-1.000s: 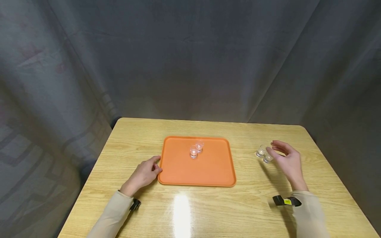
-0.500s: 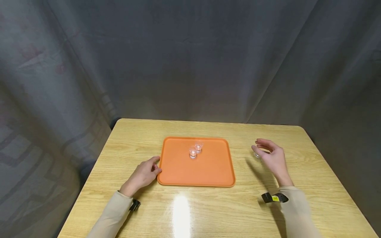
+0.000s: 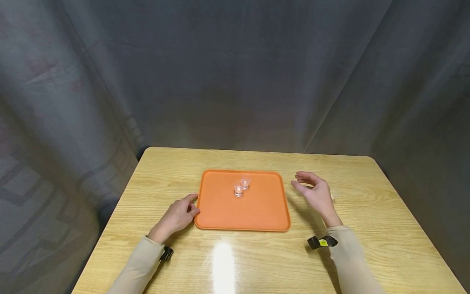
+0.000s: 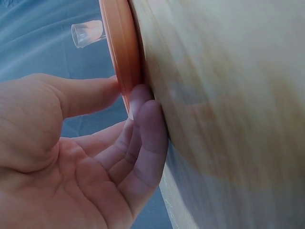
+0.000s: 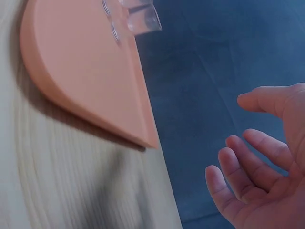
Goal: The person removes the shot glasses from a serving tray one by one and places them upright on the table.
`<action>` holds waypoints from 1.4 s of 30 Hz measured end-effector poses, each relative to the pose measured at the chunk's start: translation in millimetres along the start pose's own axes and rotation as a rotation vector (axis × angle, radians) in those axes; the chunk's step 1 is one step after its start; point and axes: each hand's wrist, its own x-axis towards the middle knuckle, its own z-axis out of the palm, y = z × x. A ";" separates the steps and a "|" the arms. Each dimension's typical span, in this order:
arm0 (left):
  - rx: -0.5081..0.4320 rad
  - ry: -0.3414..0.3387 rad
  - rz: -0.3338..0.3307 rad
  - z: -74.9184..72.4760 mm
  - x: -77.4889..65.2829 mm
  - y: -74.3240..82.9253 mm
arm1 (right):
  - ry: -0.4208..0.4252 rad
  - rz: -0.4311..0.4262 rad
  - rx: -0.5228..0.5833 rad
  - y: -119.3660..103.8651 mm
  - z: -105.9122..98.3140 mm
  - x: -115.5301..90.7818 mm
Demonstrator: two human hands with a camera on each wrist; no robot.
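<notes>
An orange tray [image 3: 242, 212] lies on the table with two small clear shot glasses [image 3: 238, 190] close together near its middle. My left hand [image 3: 178, 213] is at the tray's left edge. In the left wrist view its thumb [image 4: 93, 95] meets the rim, while the curled fingers [image 4: 152, 126] sit against the rim's lower side. Just right of the tray, my right hand [image 3: 314, 194] hovers above the table, its fingers spread and loosely bent with nothing between them. Behind its wrist, a clear glass [image 3: 333, 196] on the table is partly hidden.
The light wood table [image 3: 176, 163] has rounded far corners. Grey curtains [image 3: 227, 81] hang behind it and on both sides. Both forearms wear beige sleeves [image 3: 139, 261] and black wrist cameras [image 3: 167, 253].
My right hand has moved left from over the glasses at the right to beside the tray, holding nothing. The left hand, tray and the two glasses on it have stayed put.
</notes>
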 end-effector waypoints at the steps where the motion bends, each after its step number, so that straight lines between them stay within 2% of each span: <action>1: -0.001 0.000 0.002 -0.1 -0.1 0.1 | -0.008 0.000 0.004 0.1 3.8 0.9; 13: -0.015 0.002 0.005 -0.9 -0.8 1.6 | -0.090 0.023 0.053 -6.4 41.5 8.3; 26: -0.010 0.002 0.000 -0.2 -0.7 1.6 | -0.129 0.057 0.095 -14.6 77.4 13.2; 42: -0.009 0.006 -0.012 -0.3 -1.0 2.2 | -0.205 0.023 0.083 -20.6 106.0 17.1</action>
